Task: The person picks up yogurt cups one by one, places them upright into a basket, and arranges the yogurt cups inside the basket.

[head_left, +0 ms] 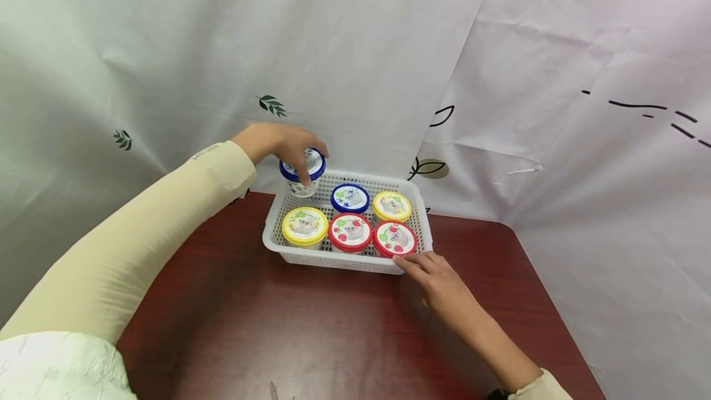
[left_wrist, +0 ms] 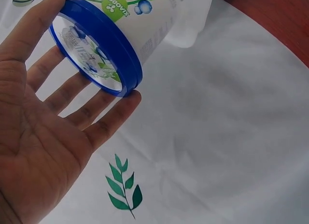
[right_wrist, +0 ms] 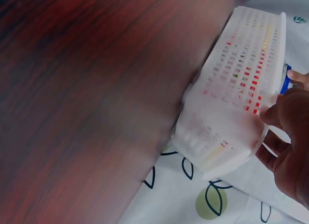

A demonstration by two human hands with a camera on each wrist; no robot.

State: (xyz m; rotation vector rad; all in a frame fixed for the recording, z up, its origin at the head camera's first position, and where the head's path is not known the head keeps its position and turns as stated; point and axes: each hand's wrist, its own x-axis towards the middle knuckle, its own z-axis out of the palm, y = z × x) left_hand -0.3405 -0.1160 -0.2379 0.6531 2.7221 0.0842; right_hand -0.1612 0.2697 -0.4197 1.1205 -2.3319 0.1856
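At the back left corner of a white perforated basket, my left hand holds a paper tub with a blue-rimmed lid. Thumb and fingertips grip the lid's rim in the left wrist view, where the tub shows blueberry print. It sits higher than the other tubs. My right hand pinches the basket's rim at the front right corner, its thumb against the outer wall in the right wrist view. Inside the basket stand another blue-lidded tub, two yellow-lidded tubs and two red-lidded tubs.
The basket rests on a dark red-brown wooden table, close to its back edge. A white printed sheet hangs right behind the basket and continues along the right side.
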